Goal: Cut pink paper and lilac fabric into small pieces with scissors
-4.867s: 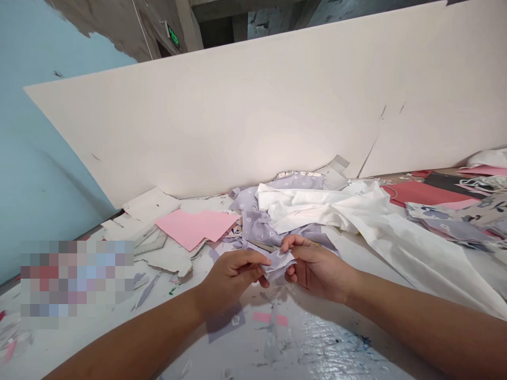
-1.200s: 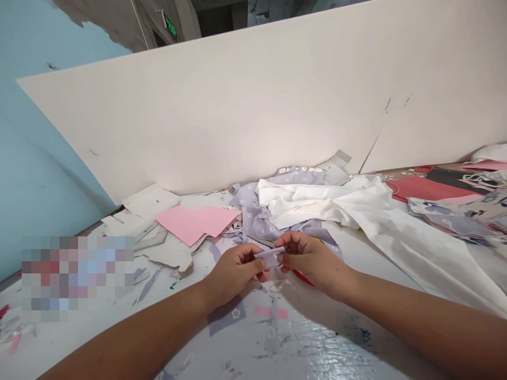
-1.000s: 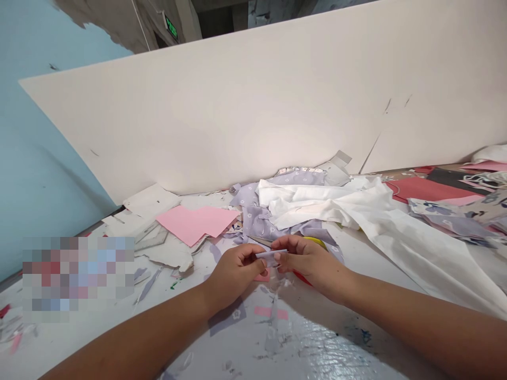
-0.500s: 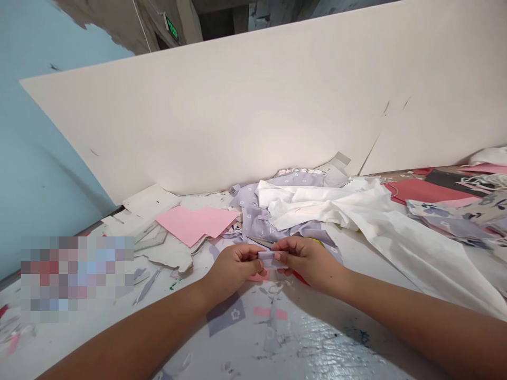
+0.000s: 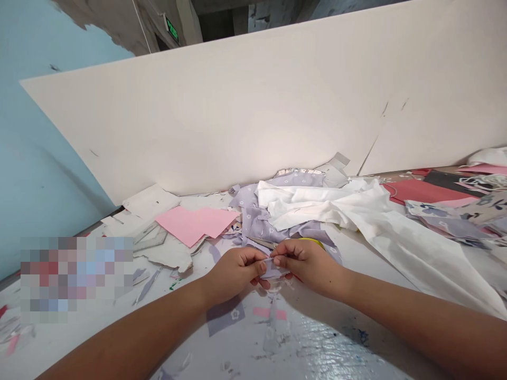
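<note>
A small piece of lilac fabric [image 5: 270, 268] is pinched between my two hands over the middle of the table. My left hand [image 5: 236, 268] grips its left end with thumb and fingers, and my right hand [image 5: 307, 263] grips its right end. The fabric looks folded over on itself. Just behind my fingers lie scissors [image 5: 261, 242]; their blades show, while most of the yellow and red handles is hidden by my right hand. A flat lilac scrap with a white flower [image 5: 225, 318] lies on the table below my left wrist.
Crumpled white cloth [image 5: 328, 203] lies over lilac flowered fabric [image 5: 253, 224] behind my hands. Pink paper [image 5: 194, 224] and torn card [image 5: 170, 258] are at left. Red sheets [image 5: 420, 191] and patterned fabric pieces [image 5: 455, 224] are at right. A white board [image 5: 253, 116] stands behind.
Earlier the fabric piece was more spread out between my hands; it is now folded smaller. My fingertips have shifted closer together along it. The things around have stayed put.
</note>
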A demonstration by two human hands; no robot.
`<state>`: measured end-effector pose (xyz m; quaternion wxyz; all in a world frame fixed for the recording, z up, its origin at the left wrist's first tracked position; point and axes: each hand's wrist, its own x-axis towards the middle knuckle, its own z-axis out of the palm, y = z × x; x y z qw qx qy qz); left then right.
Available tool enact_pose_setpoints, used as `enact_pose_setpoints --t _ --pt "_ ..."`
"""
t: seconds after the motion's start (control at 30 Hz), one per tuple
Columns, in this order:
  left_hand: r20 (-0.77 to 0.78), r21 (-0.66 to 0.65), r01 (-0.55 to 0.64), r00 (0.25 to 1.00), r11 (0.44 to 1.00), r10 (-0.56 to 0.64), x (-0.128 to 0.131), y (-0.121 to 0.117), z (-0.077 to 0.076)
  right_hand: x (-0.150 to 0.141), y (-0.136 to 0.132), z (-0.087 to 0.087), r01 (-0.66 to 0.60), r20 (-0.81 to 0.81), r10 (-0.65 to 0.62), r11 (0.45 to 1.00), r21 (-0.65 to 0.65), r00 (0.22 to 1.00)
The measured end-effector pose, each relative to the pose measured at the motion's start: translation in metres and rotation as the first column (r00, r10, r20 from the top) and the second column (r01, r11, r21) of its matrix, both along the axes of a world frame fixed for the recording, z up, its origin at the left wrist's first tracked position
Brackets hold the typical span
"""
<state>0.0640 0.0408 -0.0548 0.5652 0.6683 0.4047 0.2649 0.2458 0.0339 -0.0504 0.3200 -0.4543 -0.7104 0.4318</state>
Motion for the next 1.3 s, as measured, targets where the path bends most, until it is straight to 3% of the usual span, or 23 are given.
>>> enact_pose_setpoints --t 0.13,0.3,0.5,0.7,0.87,0.97,1.17,1.3 --pt "0.001 0.022 0.018 1.000 1.000 -0.018 -0.003 0.003 0.000 0.003 0.002 -0.003 -0.087 0.025 0.088 0.996 -0.033 0.996" --pt "-0.043 0.003 0.041 0.998 0.999 -0.041 -0.004 0.003 0.000 0.003 0.003 -0.003 -0.016 -0.059 0.007 0.986 -0.166 0.998" --pt "-0.063 -0.033 0.049 0.997 0.998 -0.051 -0.005 0.002 0.002 0.005 0.003 -0.001 -0.042 -0.062 0.034 0.991 -0.126 0.997" --pt "0.004 -0.206 0.182 0.983 0.961 -0.185 -0.004 0.001 0.005 0.008 0.003 0.000 -0.144 -0.061 0.136 0.977 -0.159 0.989" --pt "0.012 -0.200 0.073 0.997 0.977 -0.072 -0.006 0.004 -0.001 0.005 0.004 0.001 -0.096 -0.165 0.064 0.977 -0.192 0.984" --pt "0.057 -0.230 0.043 0.998 0.972 -0.031 -0.007 0.006 -0.005 0.006 0.009 -0.004 -0.151 -0.243 0.093 0.961 -0.230 0.965" --pt "0.082 -0.232 0.050 0.996 0.971 -0.032 -0.006 0.005 -0.004 0.008 0.012 -0.006 -0.153 -0.316 0.071 0.958 -0.244 0.946" --pt "0.043 -0.226 0.145 0.989 0.963 -0.139 -0.005 0.001 0.002 0.006 0.006 -0.004 -0.170 -0.288 0.095 0.954 -0.245 0.953"
